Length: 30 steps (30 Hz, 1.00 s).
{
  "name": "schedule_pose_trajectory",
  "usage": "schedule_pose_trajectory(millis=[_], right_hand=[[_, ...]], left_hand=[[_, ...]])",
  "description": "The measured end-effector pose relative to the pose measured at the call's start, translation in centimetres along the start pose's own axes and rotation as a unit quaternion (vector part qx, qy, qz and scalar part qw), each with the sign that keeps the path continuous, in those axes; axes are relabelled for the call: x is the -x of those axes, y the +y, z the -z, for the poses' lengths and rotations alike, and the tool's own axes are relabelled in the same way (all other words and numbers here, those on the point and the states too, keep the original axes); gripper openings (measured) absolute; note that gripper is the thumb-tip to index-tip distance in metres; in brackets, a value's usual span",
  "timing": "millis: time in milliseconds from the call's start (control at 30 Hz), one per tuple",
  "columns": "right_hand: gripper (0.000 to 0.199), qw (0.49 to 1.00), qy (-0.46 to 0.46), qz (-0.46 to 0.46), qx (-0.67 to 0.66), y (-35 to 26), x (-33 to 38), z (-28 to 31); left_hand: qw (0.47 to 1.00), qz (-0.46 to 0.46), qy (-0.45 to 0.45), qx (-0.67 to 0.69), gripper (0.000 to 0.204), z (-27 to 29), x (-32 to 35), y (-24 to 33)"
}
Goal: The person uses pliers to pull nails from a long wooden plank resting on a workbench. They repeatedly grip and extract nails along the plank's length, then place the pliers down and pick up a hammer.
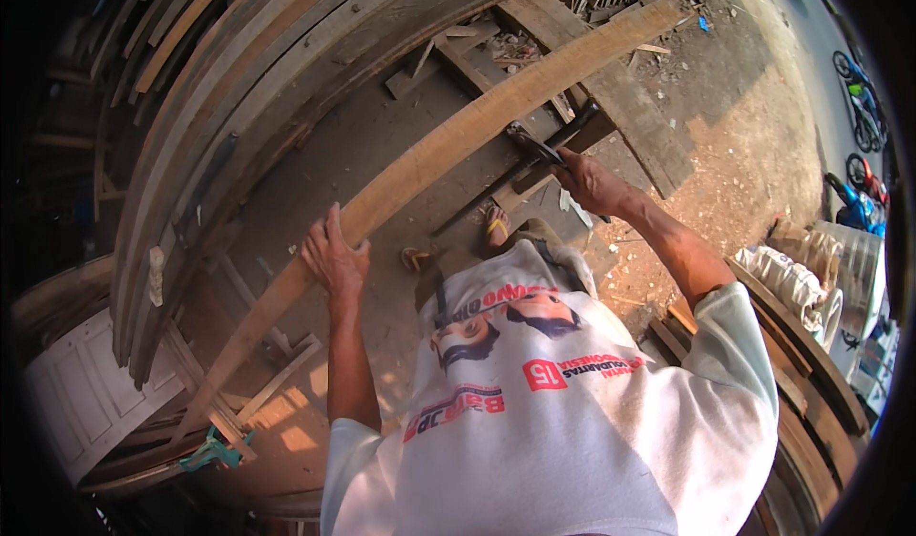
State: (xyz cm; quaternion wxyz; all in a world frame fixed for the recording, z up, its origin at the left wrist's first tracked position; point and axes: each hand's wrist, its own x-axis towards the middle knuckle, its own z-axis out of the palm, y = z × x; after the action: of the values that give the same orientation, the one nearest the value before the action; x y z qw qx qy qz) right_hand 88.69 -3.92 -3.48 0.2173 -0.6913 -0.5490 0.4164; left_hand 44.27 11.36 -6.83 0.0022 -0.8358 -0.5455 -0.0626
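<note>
A long, slightly curved wooden plank runs slantwise from the lower left to the upper right. My left hand is closed over its near edge, fingers lying across the upper face and thumb along the side. Right of the middle, my right hand is wrapped round a dark metal hand tool. The tool's head lies close against the plank's near edge; its exact kind is hard to make out. Below the plank, a wooden trestle stands under its far part.
Long boards are stacked at the upper left. A white panelled door leans at the lower left, near a green object. More planks and filled sacks lie at the right. Motorbikes stand along the road.
</note>
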Motion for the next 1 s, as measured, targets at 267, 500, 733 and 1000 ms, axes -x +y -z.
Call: schedule_pose_trajectory(millis=[267, 500, 733, 1000], right_hand=[[0.024, 0.871, 0.001, 0.13, 0.473, 0.8, -3.6, 10.7], [0.029, 0.989, -0.117, -0.077, 0.037, -1.6, 0.1, 7.7], [0.043, 0.91, -0.006, -0.131, -0.393, 3.4, 2.1, 2.8], [0.043, 0.914, -0.019, -0.112, -0.39, 5.5, 0.4, 2.6]], left_hand=[[1.0, -0.006, -0.003, -0.011, 0.101, -0.3, -0.5, 0.0], [0.999, 0.021, -0.029, -0.007, 0.101, -0.2, 0.0, -0.2], [0.999, 0.017, -0.025, -0.028, 0.102, -0.4, -0.2, 0.0], [0.998, 0.019, -0.037, -0.042, 0.103, 0.1, -0.4, 0.2]])
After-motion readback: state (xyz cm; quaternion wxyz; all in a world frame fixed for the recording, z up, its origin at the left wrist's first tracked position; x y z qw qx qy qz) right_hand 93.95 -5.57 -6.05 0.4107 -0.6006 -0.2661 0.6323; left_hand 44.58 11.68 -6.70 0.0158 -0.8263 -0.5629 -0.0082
